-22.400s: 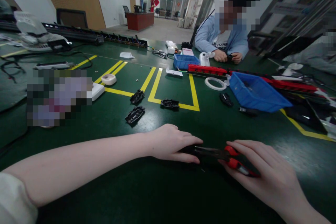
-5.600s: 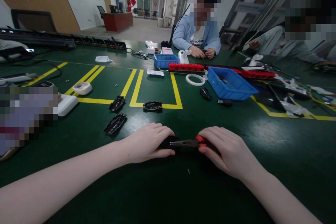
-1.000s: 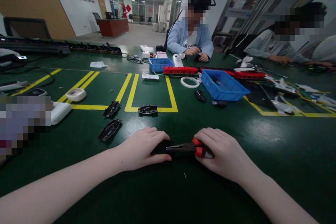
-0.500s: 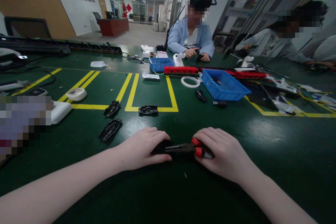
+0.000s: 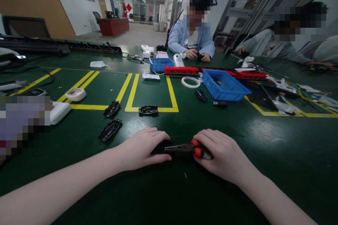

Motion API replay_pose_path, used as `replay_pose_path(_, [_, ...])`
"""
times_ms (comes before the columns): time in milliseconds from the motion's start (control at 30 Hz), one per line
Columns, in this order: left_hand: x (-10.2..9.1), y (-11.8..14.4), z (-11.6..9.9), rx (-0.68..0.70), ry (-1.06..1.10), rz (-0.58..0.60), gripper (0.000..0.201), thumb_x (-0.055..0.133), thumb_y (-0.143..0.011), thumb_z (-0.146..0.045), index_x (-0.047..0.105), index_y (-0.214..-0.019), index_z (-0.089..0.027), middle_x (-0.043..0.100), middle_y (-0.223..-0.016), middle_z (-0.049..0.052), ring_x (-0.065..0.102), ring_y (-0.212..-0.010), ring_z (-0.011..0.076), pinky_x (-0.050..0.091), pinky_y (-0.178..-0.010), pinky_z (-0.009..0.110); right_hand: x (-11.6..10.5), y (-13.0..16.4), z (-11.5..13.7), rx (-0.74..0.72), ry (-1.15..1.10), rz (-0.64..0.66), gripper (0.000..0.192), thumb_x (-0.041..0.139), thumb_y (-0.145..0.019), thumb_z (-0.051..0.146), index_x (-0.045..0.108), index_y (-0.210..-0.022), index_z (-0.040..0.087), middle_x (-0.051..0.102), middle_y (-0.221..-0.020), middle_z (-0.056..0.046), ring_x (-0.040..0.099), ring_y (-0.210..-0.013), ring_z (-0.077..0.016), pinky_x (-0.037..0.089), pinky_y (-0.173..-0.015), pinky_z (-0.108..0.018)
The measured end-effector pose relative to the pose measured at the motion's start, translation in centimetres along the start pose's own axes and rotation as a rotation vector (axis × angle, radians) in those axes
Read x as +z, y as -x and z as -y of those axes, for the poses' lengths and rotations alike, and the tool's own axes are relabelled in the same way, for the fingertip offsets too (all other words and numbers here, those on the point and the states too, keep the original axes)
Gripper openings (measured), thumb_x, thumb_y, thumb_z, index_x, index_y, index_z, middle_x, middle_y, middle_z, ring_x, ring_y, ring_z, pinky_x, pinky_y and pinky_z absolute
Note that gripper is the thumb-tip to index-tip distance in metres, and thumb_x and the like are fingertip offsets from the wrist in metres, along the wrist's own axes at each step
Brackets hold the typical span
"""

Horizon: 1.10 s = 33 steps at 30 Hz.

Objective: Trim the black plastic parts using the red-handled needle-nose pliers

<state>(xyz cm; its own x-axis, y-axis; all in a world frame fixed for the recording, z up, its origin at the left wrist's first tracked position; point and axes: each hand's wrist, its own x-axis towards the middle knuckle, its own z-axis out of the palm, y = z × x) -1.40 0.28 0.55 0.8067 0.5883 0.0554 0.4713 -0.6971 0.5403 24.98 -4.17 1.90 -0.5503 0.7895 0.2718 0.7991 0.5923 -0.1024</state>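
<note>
My left hand (image 5: 148, 146) is closed round a black plastic part (image 5: 159, 147), mostly hidden by the fingers and thumb. Long-nose pliers (image 5: 182, 148) with red and black grips are in my right hand (image 5: 218, 153), which is wrapped round the handles. The jaws point left and their tips meet the black part; whether they grip it I cannot tell. Left of and beyond my left hand lie three open black plastic shells, one (image 5: 110, 130) nearest me, another (image 5: 112, 109) behind it, and a third (image 5: 148, 110) on the yellow tape.
Beyond my right hand stands a blue bin (image 5: 224, 86) holding black parts, with two black pieces (image 5: 201, 95) before it. A white ring (image 5: 190, 82), a smaller blue bin (image 5: 161, 64) and red strips (image 5: 181, 70) lie farther back. Across the table sits a person (image 5: 192, 40).
The view has shifted very slightly. Both hands keep their hold, and the pliers' tips stay at the black part.
</note>
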Motion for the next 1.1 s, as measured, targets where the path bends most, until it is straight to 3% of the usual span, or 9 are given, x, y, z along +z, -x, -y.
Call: replay_pose_path(1100, [-0.02, 0.07, 0.02, 0.011, -0.023, -0.005, 0.034, 0.06, -0.092, -0.046, 0.057, -0.114, -0.02, 0.064, -0.102, 0.005, 0.061, -0.091, 0.0204, 0.047, -0.076, 0.031, -0.27, 0.19, -0.41, -0.041, 0.042, -0.047, 0.02, 0.063, -0.075, 0.019, 0.062, -0.096, 0.017, 0.068, -0.093, -0.007, 0.062, -0.082, -0.0201, 0.048, -0.072, -0.033])
